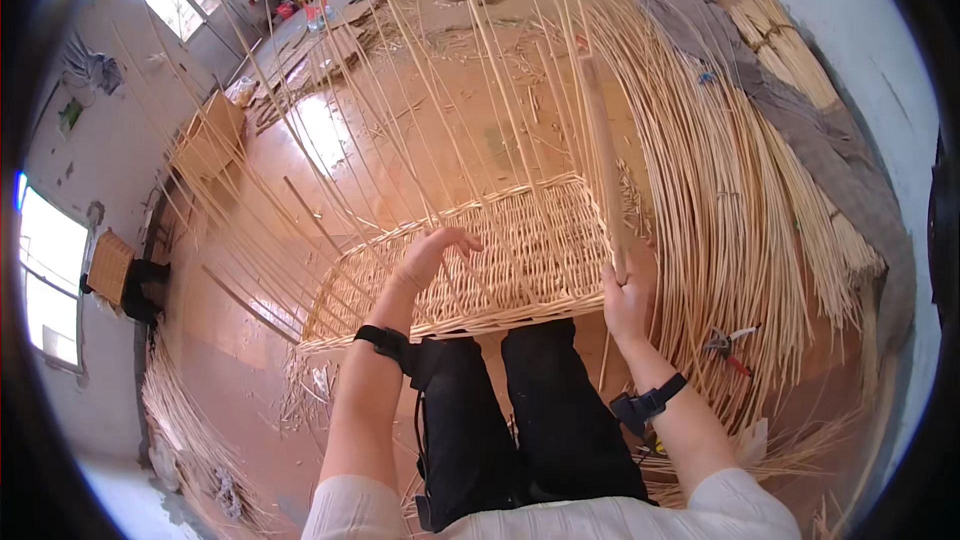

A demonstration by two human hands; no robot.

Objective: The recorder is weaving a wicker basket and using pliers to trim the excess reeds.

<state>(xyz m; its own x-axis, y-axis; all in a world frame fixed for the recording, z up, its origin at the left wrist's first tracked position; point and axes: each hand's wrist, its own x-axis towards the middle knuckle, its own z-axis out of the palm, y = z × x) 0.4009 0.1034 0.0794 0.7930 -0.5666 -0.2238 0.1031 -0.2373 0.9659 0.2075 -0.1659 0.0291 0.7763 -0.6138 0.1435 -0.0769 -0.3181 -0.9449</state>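
Rectangular tan woven-wicker base (548, 240) appears light, springy; I judge its rim (555, 313) the firmest hold; left hand (428, 255) loosely curled, seemingly empty; right hand (625, 307) closed around a long tan wooden rod (604, 140).

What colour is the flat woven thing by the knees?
The woven base is pale straw-yellow; it shows best in the head view.

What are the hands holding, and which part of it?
The right hand holds the thick wooden stick by its near end. The left hand seems empty.
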